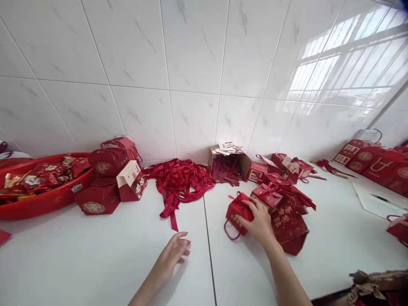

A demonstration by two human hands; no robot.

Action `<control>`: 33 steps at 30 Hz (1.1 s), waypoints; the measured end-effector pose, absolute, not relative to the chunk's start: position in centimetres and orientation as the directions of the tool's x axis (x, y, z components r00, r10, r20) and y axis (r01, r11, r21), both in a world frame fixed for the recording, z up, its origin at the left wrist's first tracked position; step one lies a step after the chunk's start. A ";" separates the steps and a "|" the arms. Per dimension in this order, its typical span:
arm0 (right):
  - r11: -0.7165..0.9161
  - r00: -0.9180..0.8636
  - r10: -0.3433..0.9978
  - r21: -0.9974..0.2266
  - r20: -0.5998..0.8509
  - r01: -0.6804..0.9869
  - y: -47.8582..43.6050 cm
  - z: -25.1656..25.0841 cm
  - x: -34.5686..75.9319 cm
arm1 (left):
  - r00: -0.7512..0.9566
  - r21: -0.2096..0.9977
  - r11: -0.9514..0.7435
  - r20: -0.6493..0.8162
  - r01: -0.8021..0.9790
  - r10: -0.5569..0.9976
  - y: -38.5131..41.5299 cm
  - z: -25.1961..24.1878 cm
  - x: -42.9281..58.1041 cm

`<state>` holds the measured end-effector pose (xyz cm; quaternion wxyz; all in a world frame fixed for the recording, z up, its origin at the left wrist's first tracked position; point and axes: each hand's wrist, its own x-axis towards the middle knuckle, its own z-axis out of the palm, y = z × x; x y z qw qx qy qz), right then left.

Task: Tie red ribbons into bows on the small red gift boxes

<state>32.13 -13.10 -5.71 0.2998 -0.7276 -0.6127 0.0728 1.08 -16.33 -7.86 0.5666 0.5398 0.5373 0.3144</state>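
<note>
Single head-worn view, close above white table (79, 263), facing forward and down; tiled wall (197, 55) spans upper half of frame.

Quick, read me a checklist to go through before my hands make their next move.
1. Right hand has hold of the small red box: ok, fingers and thumb are on it.
2. Left hand free: ok, nothing visible in it, fingers loosely curled.
3. Red ribbons sorted: not ok, they lie in a jumbled heap beyond the left hand.
4. Room to the right of the small red box: not ok, other boxes crowd close, including the large red box.
5. Contents of the small red box: cannot tell, its inside is hidden.
</note>
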 end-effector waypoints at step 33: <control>-0.295 0.778 0.468 -0.757 0.418 0.584 -15.6 -10.5 40.1 | 0.328 0.835 -0.170 -0.013 0.522 0.945 -17.2 -8.3 2.3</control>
